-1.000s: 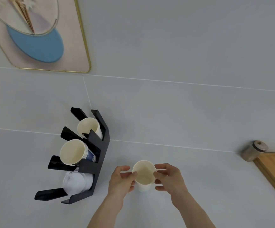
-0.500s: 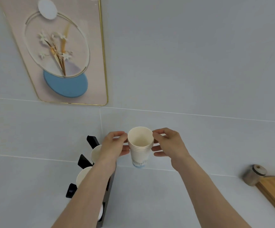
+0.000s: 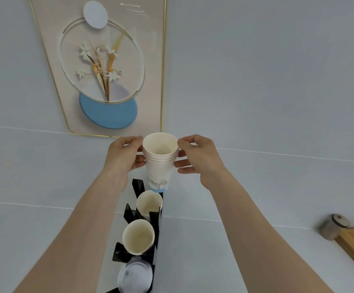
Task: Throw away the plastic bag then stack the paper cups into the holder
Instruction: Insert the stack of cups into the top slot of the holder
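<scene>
The black holder point(image 3: 145, 233) carries two open white cups. Directly above its far end, the left hand point(image 3: 123, 156) and right hand point(image 3: 199, 157) grip the stack of paper cups point(image 3: 160, 159), white, blue-banded at its base.

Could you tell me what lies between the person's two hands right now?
In the head view, a stack of paper cups sits between the left hand and right hand, pinched near its rims.

Cup stack point(image 3: 159, 159) between both hands, above the holder point(image 3: 139, 220).
</scene>
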The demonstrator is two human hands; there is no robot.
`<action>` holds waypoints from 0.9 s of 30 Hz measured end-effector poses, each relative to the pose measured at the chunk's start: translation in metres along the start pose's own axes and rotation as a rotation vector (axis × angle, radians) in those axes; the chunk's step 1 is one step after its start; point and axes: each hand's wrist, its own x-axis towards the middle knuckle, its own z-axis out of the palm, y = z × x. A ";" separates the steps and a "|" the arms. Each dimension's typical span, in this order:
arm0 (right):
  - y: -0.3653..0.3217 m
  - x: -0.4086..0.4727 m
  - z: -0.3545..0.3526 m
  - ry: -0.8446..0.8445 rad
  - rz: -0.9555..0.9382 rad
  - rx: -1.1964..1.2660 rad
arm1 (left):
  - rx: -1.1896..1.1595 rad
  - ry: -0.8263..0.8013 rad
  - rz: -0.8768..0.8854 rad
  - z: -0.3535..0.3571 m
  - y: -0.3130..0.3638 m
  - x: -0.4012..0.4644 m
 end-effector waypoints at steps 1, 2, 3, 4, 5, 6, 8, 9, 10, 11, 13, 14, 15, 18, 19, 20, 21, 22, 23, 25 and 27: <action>0.003 0.001 0.007 0.001 0.014 -0.004 | 0.011 -0.002 -0.005 -0.006 -0.003 0.004; 0.008 0.002 0.014 0.002 0.028 -0.009 | 0.023 -0.002 -0.013 -0.012 -0.008 0.007; 0.013 0.003 0.022 0.005 0.043 -0.014 | 0.029 0.000 -0.023 -0.018 -0.014 0.011; 0.018 0.003 0.027 0.010 0.055 -0.021 | 0.032 0.001 -0.035 -0.022 -0.020 0.013; 0.024 0.004 0.034 0.017 0.067 -0.029 | 0.033 0.000 -0.051 -0.027 -0.028 0.016; 0.031 0.005 0.041 0.025 0.080 -0.038 | 0.037 -0.001 -0.069 -0.031 -0.036 0.019; 0.046 0.008 0.052 0.042 0.111 -0.057 | 0.052 -0.007 -0.107 -0.039 -0.054 0.027; 0.054 0.009 0.056 0.049 0.129 -0.068 | 0.064 -0.012 -0.122 -0.042 -0.062 0.030; 0.062 0.010 0.061 0.058 0.149 -0.080 | 0.078 -0.021 -0.138 -0.046 -0.071 0.034; 0.071 0.012 0.065 0.070 0.166 -0.094 | 0.095 -0.029 -0.149 -0.048 -0.080 0.038; 0.088 0.015 0.072 0.099 0.199 -0.115 | 0.128 -0.047 -0.164 -0.052 -0.097 0.044; 0.096 0.016 0.075 0.113 0.216 -0.125 | 0.142 -0.055 -0.170 -0.052 -0.104 0.046; 0.104 0.018 0.078 0.130 0.233 -0.140 | 0.156 -0.064 -0.180 -0.053 -0.113 0.048; 0.125 0.023 0.087 0.176 0.283 -0.195 | 0.220 -0.091 -0.219 -0.054 -0.137 0.055; 0.131 0.024 0.089 0.187 0.294 -0.213 | 0.247 -0.094 -0.229 -0.054 -0.143 0.056; 0.136 0.026 0.092 0.191 0.306 -0.235 | 0.272 -0.096 -0.240 -0.055 -0.150 0.058; 0.142 0.027 0.094 0.192 0.315 -0.260 | 0.295 -0.097 -0.253 -0.055 -0.156 0.059; 0.147 0.027 0.096 0.191 0.325 -0.284 | 0.315 -0.097 -0.264 -0.056 -0.161 0.060; 0.151 0.027 0.097 0.192 0.333 -0.303 | 0.328 -0.094 -0.272 -0.056 -0.165 0.060; 0.158 0.027 0.099 0.201 0.349 -0.321 | 0.340 -0.073 -0.269 -0.056 -0.171 0.060; 0.163 0.028 0.101 0.218 0.365 -0.316 | 0.351 -0.051 -0.266 -0.056 -0.174 0.061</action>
